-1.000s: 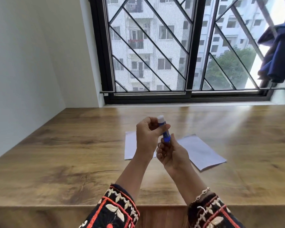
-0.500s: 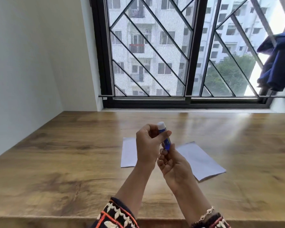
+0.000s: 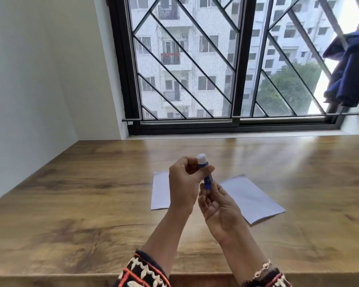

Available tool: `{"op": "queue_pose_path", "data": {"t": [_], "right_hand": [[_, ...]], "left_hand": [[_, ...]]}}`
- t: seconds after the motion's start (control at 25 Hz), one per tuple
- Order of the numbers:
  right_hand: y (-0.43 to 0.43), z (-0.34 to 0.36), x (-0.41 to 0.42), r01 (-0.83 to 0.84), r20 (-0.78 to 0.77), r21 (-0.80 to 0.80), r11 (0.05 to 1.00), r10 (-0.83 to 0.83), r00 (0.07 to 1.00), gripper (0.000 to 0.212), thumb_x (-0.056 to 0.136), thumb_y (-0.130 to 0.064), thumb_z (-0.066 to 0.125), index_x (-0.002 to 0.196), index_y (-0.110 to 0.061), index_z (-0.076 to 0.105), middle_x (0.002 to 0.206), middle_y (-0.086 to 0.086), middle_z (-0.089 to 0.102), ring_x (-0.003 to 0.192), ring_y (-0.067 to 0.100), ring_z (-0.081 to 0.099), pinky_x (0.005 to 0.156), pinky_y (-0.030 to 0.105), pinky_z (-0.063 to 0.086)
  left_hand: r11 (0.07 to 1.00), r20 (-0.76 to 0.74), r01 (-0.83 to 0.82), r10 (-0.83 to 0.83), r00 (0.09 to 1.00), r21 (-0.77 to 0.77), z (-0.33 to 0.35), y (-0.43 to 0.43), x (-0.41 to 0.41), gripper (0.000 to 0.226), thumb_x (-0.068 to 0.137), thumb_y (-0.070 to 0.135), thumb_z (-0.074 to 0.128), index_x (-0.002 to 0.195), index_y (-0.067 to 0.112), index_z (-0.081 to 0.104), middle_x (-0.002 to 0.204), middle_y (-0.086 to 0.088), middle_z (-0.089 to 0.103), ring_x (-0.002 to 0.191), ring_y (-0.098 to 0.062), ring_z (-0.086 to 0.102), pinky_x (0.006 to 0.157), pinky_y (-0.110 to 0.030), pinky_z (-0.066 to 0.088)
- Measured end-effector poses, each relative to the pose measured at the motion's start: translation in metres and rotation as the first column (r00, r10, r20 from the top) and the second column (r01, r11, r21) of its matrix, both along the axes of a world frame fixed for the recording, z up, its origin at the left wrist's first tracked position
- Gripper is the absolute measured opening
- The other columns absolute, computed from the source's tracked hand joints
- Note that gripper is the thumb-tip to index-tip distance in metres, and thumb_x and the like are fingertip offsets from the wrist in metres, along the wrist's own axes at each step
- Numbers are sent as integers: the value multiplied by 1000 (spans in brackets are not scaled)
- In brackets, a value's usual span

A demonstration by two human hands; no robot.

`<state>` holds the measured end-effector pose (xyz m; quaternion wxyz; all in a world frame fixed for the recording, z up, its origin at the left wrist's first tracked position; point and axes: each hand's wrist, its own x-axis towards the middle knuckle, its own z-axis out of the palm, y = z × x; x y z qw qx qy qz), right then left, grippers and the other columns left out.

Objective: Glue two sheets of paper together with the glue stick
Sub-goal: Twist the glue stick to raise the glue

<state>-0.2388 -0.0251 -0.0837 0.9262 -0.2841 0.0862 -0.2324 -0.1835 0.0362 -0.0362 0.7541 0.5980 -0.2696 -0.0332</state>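
Head view: standing nearly upright above the wooden table, blue glue stick showing a white end on top. Lying flat beneath, two white sheets of paper, side by side, partly hidden behind the hands. Curling round the upper barrel, left hand, thumb pressing across the blue body. Pinching the lower end with closed fingertips, right hand. Hanging at right by the window, dark blue cloth.
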Motion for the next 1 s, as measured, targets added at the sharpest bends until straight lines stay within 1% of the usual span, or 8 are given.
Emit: {"op": "queue_pose_path", "data": {"t": [0.16, 0.28, 0.36, 0.48, 0.56, 0.64, 0.8, 1.0], "right_hand": [[0, 0, 3, -14, -85, 25, 1000, 16, 996, 26, 85, -30, 50, 83, -5, 59, 48, -1, 55, 38, 5, 49, 36, 14, 41], [-4, -1, 2, -70, -213, 18, 997, 72, 974, 43, 89, -43, 44, 62, -12, 55, 40, -4, 44, 31, 5, 37, 28, 15, 29], [-5, -1, 1, -95, -286, -27, 995, 84, 955, 48, 87, -47, 45, 52, -14, 48, 36, -5, 38, 27, 5, 30, 27, 14, 22], [-4, -1, 1, -74, -270, -5, 997, 70, 960, 44, 88, -45, 46, 61, -11, 56, 41, -2, 47, 31, 6, 40, 29, 14, 32], [-2, -1, 3, -7, -177, 48, 999, 15, 984, 31, 90, -33, 49, 82, -5, 61, 54, 4, 60, 42, 8, 55, 39, 15, 45], [1, 0, 2, 5, -78, 74, 997, 0, 997, 21, 90, -20, 49, 89, -3, 60, 60, 6, 65, 50, 9, 62, 46, 16, 51], [4, 1, 0, -10, -74, 82, 997, 16, 997, 20, 87, -19, 50, 84, -2, 61, 56, 5, 67, 48, 8, 62, 44, 16, 51], [2, 1, 2, -49, -222, 105, 993, 71, 973, 40, 85, -38, 52, 66, -5, 64, 42, 0, 54, 32, 5, 46, 31, 12, 37]], "left_hand": [[999, 38, 32, -33, 999, 18, -2, 0, 0, 19, 68, -2, 75, 72, 10, 61, 64, -2, 59, 64, -16, 55, 65, -29, 51], [996, 84, 64, -70, 994, 70, -7, 0, -1, 23, 67, -1, 76, 69, 17, 61, 61, 6, 59, 60, -5, 55, 64, -18, 47], [993, 102, 80, -88, 991, 86, -10, 0, -3, 24, 66, 0, 76, 67, 19, 62, 61, 9, 60, 61, -2, 55, 65, -18, 47], [996, 90, 49, -56, 994, 73, -13, 0, -2, 23, 65, 1, 77, 65, 19, 61, 62, 5, 61, 63, -7, 57, 66, -25, 49], [998, 71, -1, -3, 998, 55, -13, 0, 1, 24, 64, 2, 78, 66, 18, 60, 65, 3, 63, 64, -11, 59, 67, -29, 50], [999, 63, -23, 21, 998, 36, -12, 1, 4, 23, 63, 3, 79, 67, 16, 60, 66, 0, 63, 66, -15, 60, 68, -32, 52], [999, 78, -34, 32, 996, 35, -12, 1, 4, 24, 62, 5, 81, 66, 18, 60, 64, 3, 63, 62, -11, 60, 65, -26, 51], [999, 38, 37, -37, 999, 15, -13, 5, 7, 21, 62, 1, 80, 67, 12, 63, 59, 3, 61, 59, -13, 57, 65, -35, 51]]}}
